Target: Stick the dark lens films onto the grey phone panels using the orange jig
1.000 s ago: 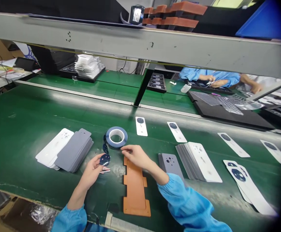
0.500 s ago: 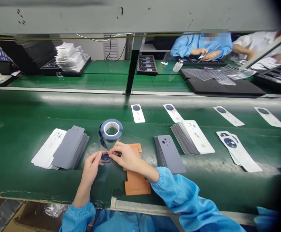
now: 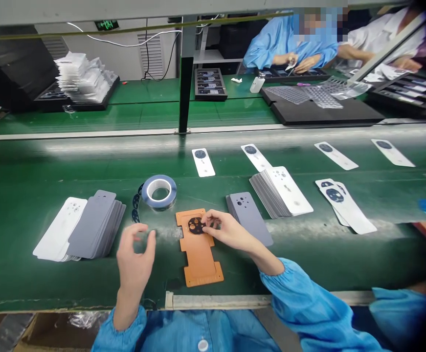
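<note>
I see the black disc (image 3: 197,227) on the far end of the orange jig (image 3: 200,254), which runs near-far | my right hand (image 3: 228,230) is nearer, fingers narrow at disc's right edge, pinch unclear | left hand (image 3: 135,259) wide, empty, left of jig

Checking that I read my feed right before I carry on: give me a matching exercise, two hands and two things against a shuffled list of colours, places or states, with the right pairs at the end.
Column one:
1. left hand
2. right hand
3. tape roll
4. orange plate

Column two:
A. notched along its sides, beneath the black disc
B. in an open C shape
C. blue and ring-shaped
D. at the edge of the black disc

Pairs: 1-B, 2-D, 3-C, 4-A
</note>
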